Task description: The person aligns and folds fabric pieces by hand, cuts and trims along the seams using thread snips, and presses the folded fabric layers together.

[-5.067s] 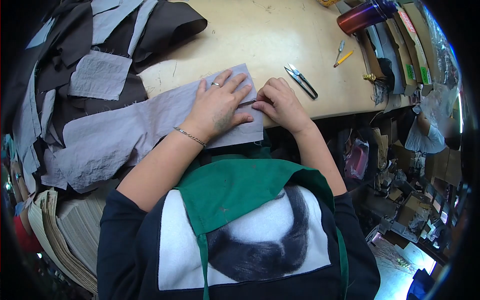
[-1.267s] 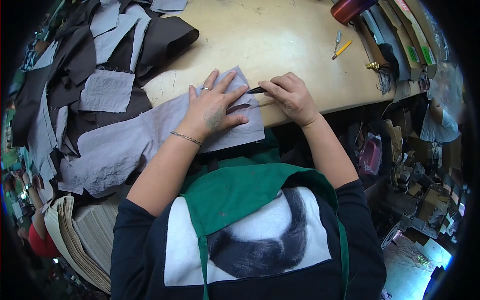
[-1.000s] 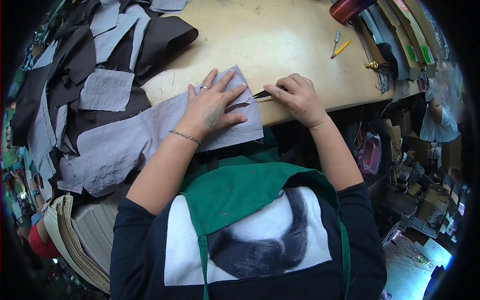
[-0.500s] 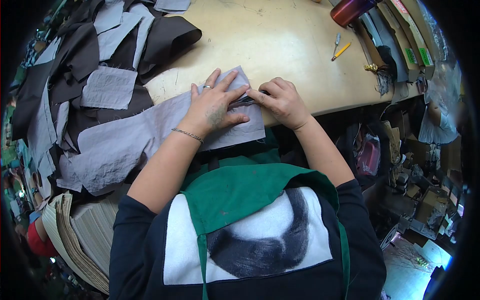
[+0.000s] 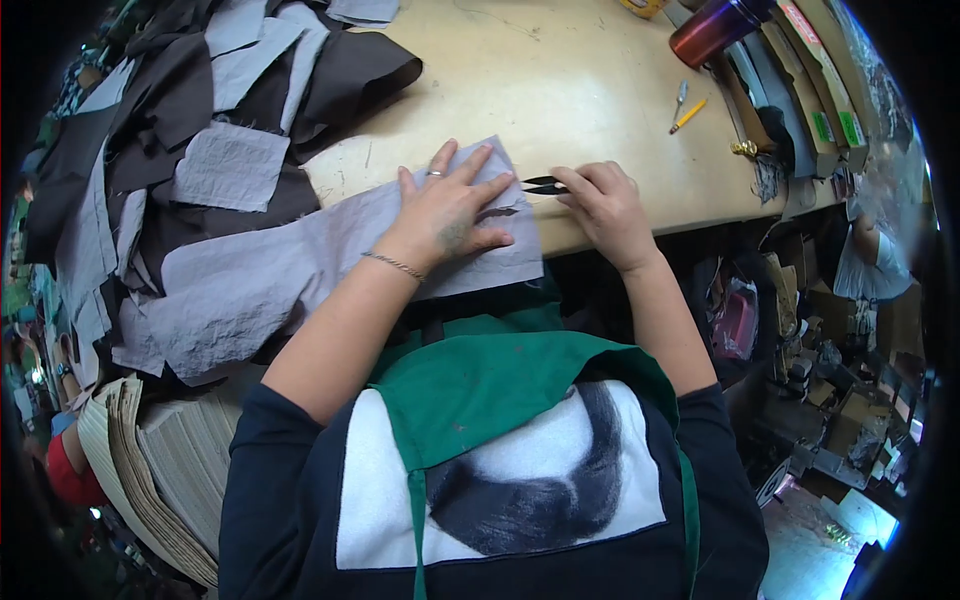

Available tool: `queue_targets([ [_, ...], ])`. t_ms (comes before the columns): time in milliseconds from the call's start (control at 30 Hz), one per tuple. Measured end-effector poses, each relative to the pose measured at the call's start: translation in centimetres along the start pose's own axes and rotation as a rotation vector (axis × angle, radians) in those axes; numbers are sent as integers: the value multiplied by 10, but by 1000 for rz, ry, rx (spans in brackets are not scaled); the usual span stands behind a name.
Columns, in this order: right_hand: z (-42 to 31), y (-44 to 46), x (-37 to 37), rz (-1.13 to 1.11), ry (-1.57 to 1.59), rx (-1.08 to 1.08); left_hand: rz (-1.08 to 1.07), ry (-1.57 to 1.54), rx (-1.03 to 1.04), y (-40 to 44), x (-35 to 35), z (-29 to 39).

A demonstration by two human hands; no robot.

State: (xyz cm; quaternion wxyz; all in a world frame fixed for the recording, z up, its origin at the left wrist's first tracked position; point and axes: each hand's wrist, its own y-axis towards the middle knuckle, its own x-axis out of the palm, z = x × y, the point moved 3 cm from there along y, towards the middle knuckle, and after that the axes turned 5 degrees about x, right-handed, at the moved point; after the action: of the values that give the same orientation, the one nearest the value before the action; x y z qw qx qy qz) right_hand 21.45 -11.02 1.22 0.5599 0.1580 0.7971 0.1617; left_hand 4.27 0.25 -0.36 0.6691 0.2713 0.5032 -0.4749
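My left hand (image 5: 445, 215) lies flat with fingers spread on a long piece of grey fabric (image 5: 345, 235), pressing it to the table near the front edge. Between its thumb and index finger, a short dark slit or fold (image 5: 497, 212) shows in the cloth. My right hand (image 5: 608, 210) is closed around small black thread snips (image 5: 543, 186). Their two slim blades point left, just off the fabric's right edge and close to my left fingertips. Part of the snips is hidden inside the right hand.
Dark and grey fabric pieces (image 5: 150, 140) are heaped at the left. On the table (image 5: 530, 70) lie a yellow pencil (image 5: 688, 116) and a small pointed tool (image 5: 681, 92), near a metallic tumbler (image 5: 715, 32). Long boxes (image 5: 800, 80) line the right side. A stack of sheets (image 5: 185, 460) stands lower left.
My right hand has drawn back to the right with the snips, away from the slit, so their blades now show clear of the cloth. My left hand stays flat on the fabric.
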Motion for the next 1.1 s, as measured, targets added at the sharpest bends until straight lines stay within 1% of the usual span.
queue_targets([
  [33,3,-3,-2,-27,15,38,4,7,-4,3,1,3],
  [167,19,-11,-9,5,88,198,107,31,57,23,4,23],
  [267,24,-9,-9,-4,123,201,210,104,6,22,4,31],
  [367,21,-8,-1,-50,111,184,22,-173,-100,7,2,35],
  [467,23,-8,6,-63,80,171,25,18,-41,-11,11,31],
  [533,23,-5,-1,-50,64,153,43,25,-29,-16,11,24],
  [667,19,-5,-17,-48,-129,-37,17,31,-56,-12,-2,16],
  [767,20,-11,-15,-65,-218,-113,-6,0,-58,-6,-1,9],
  [1100,23,-20,-11,-52,-284,-136,23,-33,-25,-5,2,3],
])
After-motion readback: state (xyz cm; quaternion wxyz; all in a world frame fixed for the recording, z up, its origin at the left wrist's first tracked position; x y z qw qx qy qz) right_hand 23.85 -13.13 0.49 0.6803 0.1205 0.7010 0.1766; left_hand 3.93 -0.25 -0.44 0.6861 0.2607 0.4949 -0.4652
